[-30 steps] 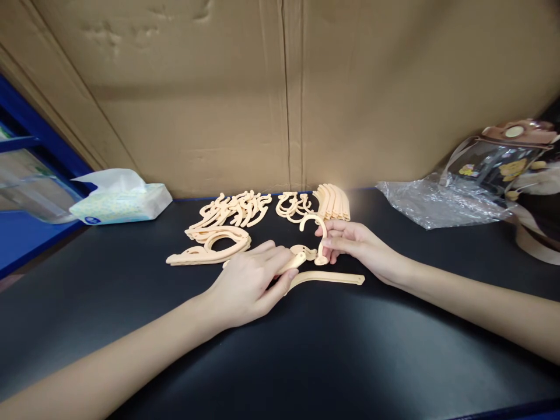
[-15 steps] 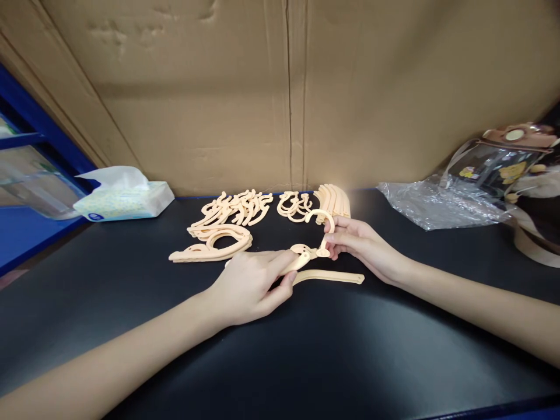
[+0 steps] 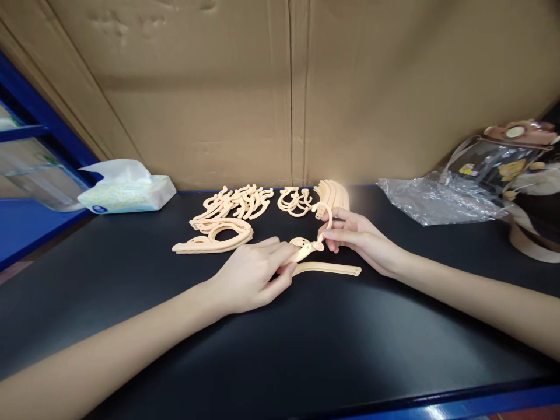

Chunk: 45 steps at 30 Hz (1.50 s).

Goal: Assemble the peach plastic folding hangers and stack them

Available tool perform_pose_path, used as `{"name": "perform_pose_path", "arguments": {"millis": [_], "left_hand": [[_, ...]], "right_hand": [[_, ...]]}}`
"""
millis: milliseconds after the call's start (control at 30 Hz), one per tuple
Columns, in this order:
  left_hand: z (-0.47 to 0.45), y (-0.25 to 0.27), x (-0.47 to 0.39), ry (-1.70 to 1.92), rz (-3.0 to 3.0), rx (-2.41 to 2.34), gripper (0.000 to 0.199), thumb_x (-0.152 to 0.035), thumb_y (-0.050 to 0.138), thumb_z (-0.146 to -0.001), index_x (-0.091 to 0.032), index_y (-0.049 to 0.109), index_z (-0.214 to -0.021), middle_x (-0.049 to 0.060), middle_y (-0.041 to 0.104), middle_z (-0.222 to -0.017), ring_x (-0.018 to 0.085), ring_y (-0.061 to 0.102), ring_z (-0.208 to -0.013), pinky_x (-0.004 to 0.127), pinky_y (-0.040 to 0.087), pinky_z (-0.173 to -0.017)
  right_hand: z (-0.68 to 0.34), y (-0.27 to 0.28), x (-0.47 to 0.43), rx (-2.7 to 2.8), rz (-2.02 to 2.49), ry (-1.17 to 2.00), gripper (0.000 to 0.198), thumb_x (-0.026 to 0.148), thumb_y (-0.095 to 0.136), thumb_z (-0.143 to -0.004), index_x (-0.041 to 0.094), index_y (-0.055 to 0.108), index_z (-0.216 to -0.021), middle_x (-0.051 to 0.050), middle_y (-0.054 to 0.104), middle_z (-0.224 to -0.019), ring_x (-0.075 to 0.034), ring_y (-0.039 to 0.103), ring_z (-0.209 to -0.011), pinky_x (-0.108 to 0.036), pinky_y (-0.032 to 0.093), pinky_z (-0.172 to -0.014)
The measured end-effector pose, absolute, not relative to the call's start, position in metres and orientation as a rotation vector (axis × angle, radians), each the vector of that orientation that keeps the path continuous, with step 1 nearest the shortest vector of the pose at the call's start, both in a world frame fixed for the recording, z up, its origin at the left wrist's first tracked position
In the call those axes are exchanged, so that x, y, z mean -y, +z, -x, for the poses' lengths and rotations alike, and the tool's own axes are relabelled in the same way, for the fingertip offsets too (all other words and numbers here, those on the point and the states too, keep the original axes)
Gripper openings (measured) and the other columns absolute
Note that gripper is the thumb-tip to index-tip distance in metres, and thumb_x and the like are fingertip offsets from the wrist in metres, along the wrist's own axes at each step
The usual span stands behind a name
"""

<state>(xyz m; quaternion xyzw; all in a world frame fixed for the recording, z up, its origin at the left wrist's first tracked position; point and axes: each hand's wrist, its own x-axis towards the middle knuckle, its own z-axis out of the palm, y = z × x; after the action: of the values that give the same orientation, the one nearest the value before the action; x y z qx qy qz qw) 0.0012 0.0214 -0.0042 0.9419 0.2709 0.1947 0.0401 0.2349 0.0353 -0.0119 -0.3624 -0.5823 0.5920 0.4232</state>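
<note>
Over the middle of the black table, my left hand (image 3: 258, 274) is closed around a cream plastic hanger arm (image 3: 301, 252), its rounded end sticking out past the fingertips. Facing it, my right hand (image 3: 356, 236) pinches a cream hanger hook (image 3: 329, 224) by its stem, with the curve pointing up and left. The hook's flat round base lies right beside the arm's end; whether the two are joined I cannot tell. Just in front of them, a long curved hanger strip (image 3: 328, 268) rests on the table, its left end hidden behind my left hand.
Behind my left hand lie stacked folded hangers (image 3: 210, 242) and a pile of short curved pieces (image 3: 240, 203). Loose hooks (image 3: 294, 201) and a bundle of long arms (image 3: 335, 195) sit further right. A tissue pack (image 3: 126, 192), plastic bag (image 3: 437, 198) and clear bottle (image 3: 494, 160) flank them.
The hook's base has come closer to the end of the hanger arm, and the hook has tilted slightly. Both hands keep their holds. The whole view has shifted a little.
</note>
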Motion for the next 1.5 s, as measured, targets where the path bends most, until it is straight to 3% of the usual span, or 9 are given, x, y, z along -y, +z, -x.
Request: {"name": "perform_pose_path", "arguments": {"millis": [333,533,700,1067,1500], "left_hand": [[-0.0016,-0.0028,-0.0205,0.562,-2.974,-0.768,0.015,-0.017,0.040,-0.094,-0.016,0.053,-0.099,0.002,0.057,-0.081,0.016,0.047,-0.075,0.026,0.034,-0.060],[-0.0011,-0.0034,-0.0201,0.569,-3.022,-0.733,0.021,-0.020,0.036,-0.098,-0.013,0.055,-0.107,0.005,0.059,-0.085,0.018,0.048,-0.079,0.027,0.038,-0.065],[0.0004,-0.0064,-0.0219,0.570,-3.073,-0.768,0.026,-0.020,0.035,-0.100,-0.013,0.052,-0.118,0.005,0.059,-0.087,0.019,0.050,-0.085,0.028,0.039,-0.066],[-0.0005,-0.0053,-0.0210,0.592,-3.087,-0.726,0.025,-0.018,0.037,-0.098,-0.011,0.056,-0.113,0.006,0.059,-0.084,0.020,0.049,-0.080,0.030,0.040,-0.068],[-0.0011,-0.0043,-0.0189,0.620,-3.195,-0.738,0.031,-0.021,0.034,-0.100,-0.011,0.054,-0.122,0.008,0.062,-0.088,0.020,0.051,-0.080,0.029,0.040,-0.067]], "right_hand": [[-0.2357,-0.0126,-0.0348,1.490,0.902,1.490,0.037,0.027,0.070,-0.077,0.021,0.051,-0.108,0.002,0.064,-0.078,-0.010,0.054,-0.062,-0.027,0.042,-0.065],[-0.2364,-0.0144,-0.0355,1.518,0.874,1.504,0.035,0.025,0.068,-0.079,0.021,0.052,-0.110,-0.003,0.068,-0.091,-0.013,0.062,-0.072,-0.029,0.044,-0.069],[-0.2354,-0.0146,-0.0355,1.499,0.894,1.483,0.033,0.023,0.069,-0.078,0.020,0.054,-0.108,-0.001,0.066,-0.089,-0.011,0.058,-0.070,-0.027,0.044,-0.066],[-0.2354,-0.0144,-0.0355,1.481,0.888,1.489,0.036,0.024,0.071,-0.076,0.020,0.055,-0.107,0.000,0.064,-0.084,-0.010,0.052,-0.065,-0.027,0.043,-0.063],[-0.2354,-0.0122,-0.0341,1.542,0.903,1.478,0.039,0.026,0.069,-0.077,0.019,0.054,-0.111,0.001,0.061,-0.079,-0.010,0.051,-0.060,-0.027,0.043,-0.061]]}}
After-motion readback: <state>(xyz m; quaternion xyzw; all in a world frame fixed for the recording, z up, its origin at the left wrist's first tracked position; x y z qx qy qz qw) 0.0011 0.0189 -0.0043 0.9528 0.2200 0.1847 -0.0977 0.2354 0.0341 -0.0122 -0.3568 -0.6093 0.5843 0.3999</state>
